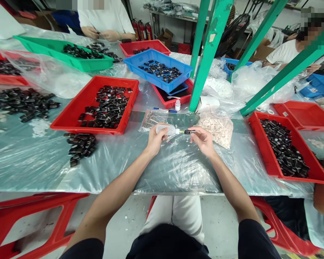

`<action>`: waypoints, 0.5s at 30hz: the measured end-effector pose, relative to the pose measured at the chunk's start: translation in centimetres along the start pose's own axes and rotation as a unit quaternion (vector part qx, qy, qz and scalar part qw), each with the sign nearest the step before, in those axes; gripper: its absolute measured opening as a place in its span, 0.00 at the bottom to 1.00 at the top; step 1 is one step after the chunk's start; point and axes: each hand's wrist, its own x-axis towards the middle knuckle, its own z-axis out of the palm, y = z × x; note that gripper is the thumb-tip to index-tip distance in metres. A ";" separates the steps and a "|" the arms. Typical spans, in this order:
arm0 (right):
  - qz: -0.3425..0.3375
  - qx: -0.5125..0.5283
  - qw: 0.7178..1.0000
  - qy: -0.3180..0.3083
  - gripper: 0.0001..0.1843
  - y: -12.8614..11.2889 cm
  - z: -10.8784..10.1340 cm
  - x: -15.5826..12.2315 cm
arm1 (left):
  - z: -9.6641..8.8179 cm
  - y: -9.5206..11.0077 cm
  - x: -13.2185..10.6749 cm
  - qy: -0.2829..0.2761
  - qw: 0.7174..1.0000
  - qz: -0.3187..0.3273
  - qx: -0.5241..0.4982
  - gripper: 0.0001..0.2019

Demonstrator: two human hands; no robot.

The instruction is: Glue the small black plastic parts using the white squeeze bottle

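Observation:
My left hand (157, 138) is closed around a translucent squeeze bottle (166, 129) lying sideways, its thin nozzle pointing right. The nozzle tip meets, or nearly meets, a small black part (189, 132) pinched in the fingertips of my right hand (203, 139). What exactly the black part is, I cannot make out. Both hands are above the plastic-covered table (178, 169). Just behind my left hand lies a clear bag of thin metal pins or sticks (152, 119). Beside my right hand sits a clear bag of small beige pieces (218, 130).
A red tray (62, 120) of black parts stands at left, with a loose pile (81, 146) before it. Another filled red tray (318, 172) is at right. Green posts (205, 68) rise behind a small white bottle (177, 105). Co-workers sit across and at right.

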 end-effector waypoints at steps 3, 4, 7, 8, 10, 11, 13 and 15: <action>0.009 -0.007 1.000 0.002 0.21 0.0 0.0 0.0 | 0.0 -0.1 0.0 -0.001 1.000 0.000 -0.001 0.12; 0.012 -0.010 1.000 0.003 0.22 0.0 0.0 0.0 | 0.0 -0.1 0.0 0.001 1.000 -0.001 -0.002 0.12; 0.019 -0.017 1.000 0.005 0.24 0.1 0.0 0.0 | 0.0 0.0 0.0 0.008 1.000 -0.007 -0.003 0.13; 0.018 -0.017 1.000 0.005 0.24 0.1 0.0 0.0 | 0.1 0.0 0.0 0.009 1.000 -0.008 -0.003 0.13; 0.016 -0.013 1.000 0.005 0.23 0.1 0.0 0.0 | 0.1 0.0 0.0 0.008 1.000 -0.009 -0.005 0.14; 0.016 -0.012 1.000 0.005 0.23 0.1 -0.1 0.0 | 0.0 -0.1 0.0 0.005 1.000 -0.009 -0.006 0.14; 0.018 -0.015 1.000 0.004 0.23 0.1 -0.1 0.0 | 0.0 -0.1 0.0 -0.002 1.000 -0.006 -0.008 0.13; 0.022 -0.020 1.000 0.004 0.24 0.1 -0.1 0.0 | -0.1 -0.1 0.0 -0.005 1.000 -0.006 -0.008 0.13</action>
